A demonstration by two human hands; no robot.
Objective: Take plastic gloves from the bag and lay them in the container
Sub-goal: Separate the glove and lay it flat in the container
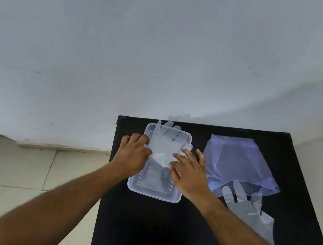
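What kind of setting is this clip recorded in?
Probably a plain room at home or a bare workspace: a small black table pushed against an unadorned white wall, with a tiled floor alongside.

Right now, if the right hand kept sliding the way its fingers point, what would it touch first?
Probably the clear glove in the container: the right hand points up-left across it, fingertips already at the crumpled plastic. Depth is hard to judge.

clear plastic container (154,190), matt black table (144,231).
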